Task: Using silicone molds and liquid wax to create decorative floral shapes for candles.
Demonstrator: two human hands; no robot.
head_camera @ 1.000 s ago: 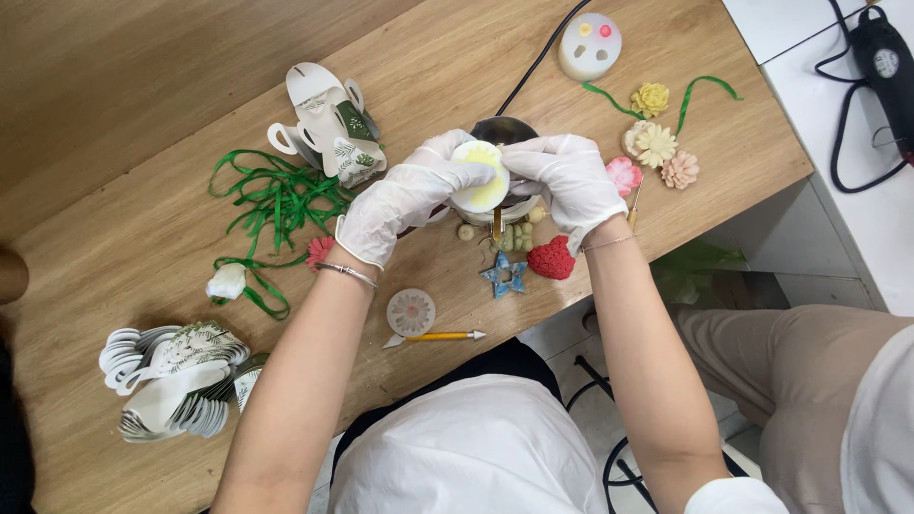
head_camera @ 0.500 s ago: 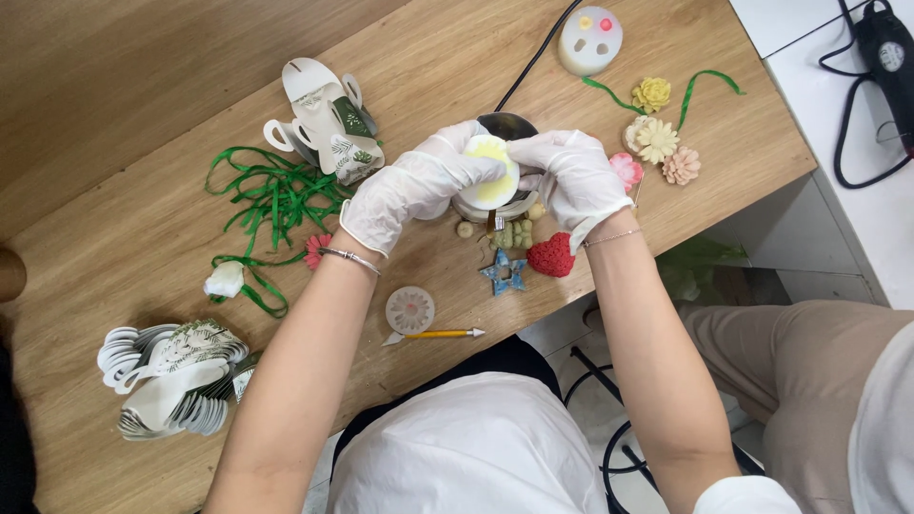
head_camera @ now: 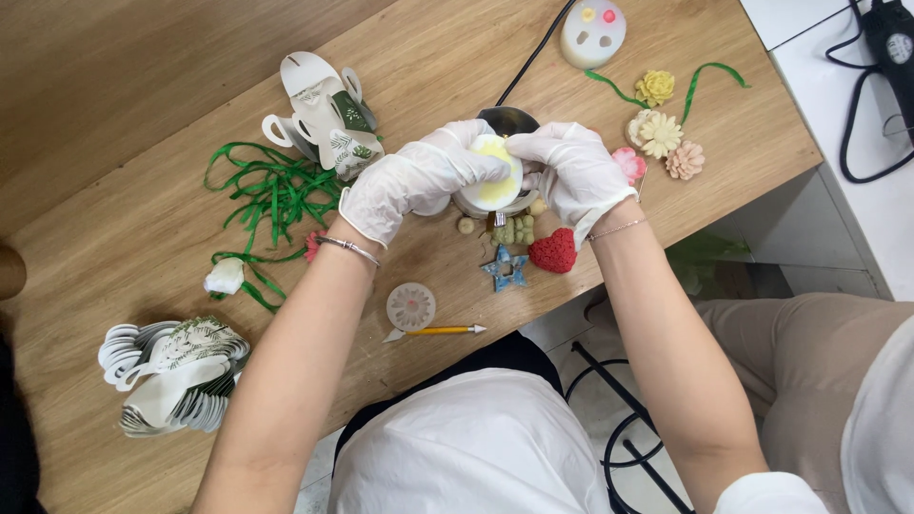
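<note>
Both my hands wear white gloves and meet over the middle of the wooden table. My left hand and my right hand together grip a round white mould with a pale yellow centre. They hold it above a small dark metal pot, which is mostly hidden behind them. Just below the hands lie a red heart shape, a blue star shape and a small yellowish cluster piece.
Green ribbons and folded white paper boxes lie at left, with a stack of flat boxes near the front edge. Cast flowers and a round white mould sit at right. A yellow-handled tool lies by a round disc.
Both hands have stayed in place on the mould, with only small shifts of the fingers around it.
</note>
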